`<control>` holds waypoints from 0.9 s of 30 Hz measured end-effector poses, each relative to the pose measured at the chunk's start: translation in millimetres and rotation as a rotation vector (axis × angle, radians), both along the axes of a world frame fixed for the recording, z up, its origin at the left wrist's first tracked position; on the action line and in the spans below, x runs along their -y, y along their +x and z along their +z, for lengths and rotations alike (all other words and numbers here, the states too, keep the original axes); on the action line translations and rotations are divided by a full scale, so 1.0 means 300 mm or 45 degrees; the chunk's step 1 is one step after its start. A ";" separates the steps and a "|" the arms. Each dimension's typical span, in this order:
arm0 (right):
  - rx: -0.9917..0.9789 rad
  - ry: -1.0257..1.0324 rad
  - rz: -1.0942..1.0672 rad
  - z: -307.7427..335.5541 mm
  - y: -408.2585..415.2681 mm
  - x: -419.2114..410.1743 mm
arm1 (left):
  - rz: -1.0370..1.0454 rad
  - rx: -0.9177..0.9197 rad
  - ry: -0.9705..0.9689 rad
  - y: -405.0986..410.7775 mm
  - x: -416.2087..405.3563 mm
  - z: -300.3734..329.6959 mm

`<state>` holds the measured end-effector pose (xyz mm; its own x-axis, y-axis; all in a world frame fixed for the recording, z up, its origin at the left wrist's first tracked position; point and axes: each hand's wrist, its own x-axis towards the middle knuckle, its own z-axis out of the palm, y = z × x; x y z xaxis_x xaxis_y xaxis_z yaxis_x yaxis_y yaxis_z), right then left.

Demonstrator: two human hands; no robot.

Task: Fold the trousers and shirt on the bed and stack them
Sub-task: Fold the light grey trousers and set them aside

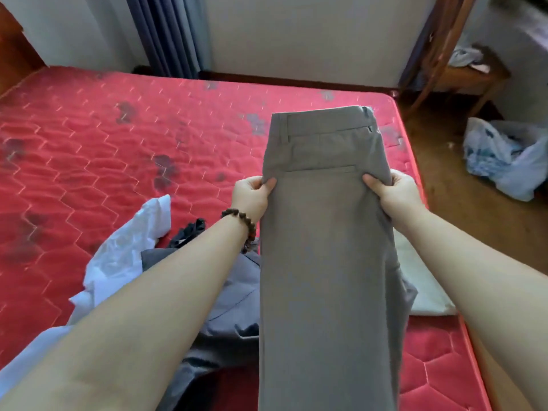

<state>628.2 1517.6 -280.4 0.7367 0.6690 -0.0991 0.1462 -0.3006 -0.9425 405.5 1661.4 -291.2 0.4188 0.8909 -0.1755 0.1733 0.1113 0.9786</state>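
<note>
1. A bed point(89, 137) with a bare red quilted mattress, stitched in hexagons and marked with dark blotches, fills most of the view.
2. Behind it a pale wall is seen, with blue-grey curtains point(170, 34) hanging at the far left of centre.
3. A wooden chair point(453, 63) with cloth on its seat stands at the right on a brown floor, and a pale plastic bag point(510, 155) lies on the floor near the bed's corner.
4. The trousers point(326, 232), grey-brown, are held up above the bed, waistband uppermost, legs hanging together towards the camera.
5. The left hand point(252, 197) is closed on their left edge below the waistband; a beaded bracelet point(244, 226) is worn on that wrist.
6. The right hand point(391, 194) is clenched on the right edge at the same height.
7. Beneath the arms, a white garment point(127, 247), a grey garment point(231, 298) and a pale folded cloth point(424, 289) lie on the mattress.
8. No readable writing or label is seen.
</note>
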 end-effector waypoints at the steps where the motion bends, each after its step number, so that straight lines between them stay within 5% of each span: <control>1: 0.073 -0.134 -0.011 -0.070 0.042 -0.053 | 0.017 -0.080 0.045 0.039 -0.047 -0.066; 4: 0.335 -0.668 -0.082 -0.287 0.097 -0.090 | -0.051 -0.572 0.103 0.078 -0.101 -0.288; 16: 1.107 -0.975 0.806 -0.874 -0.112 0.008 | -0.897 -1.268 0.886 0.216 0.186 -0.866; 21: 1.093 -1.013 0.604 -0.975 -0.094 -0.079 | -0.750 -1.366 1.094 0.254 0.007 -0.981; 27: 1.327 -0.919 0.627 -1.000 0.116 -0.368 | -0.558 -1.466 0.968 0.428 -0.230 -0.980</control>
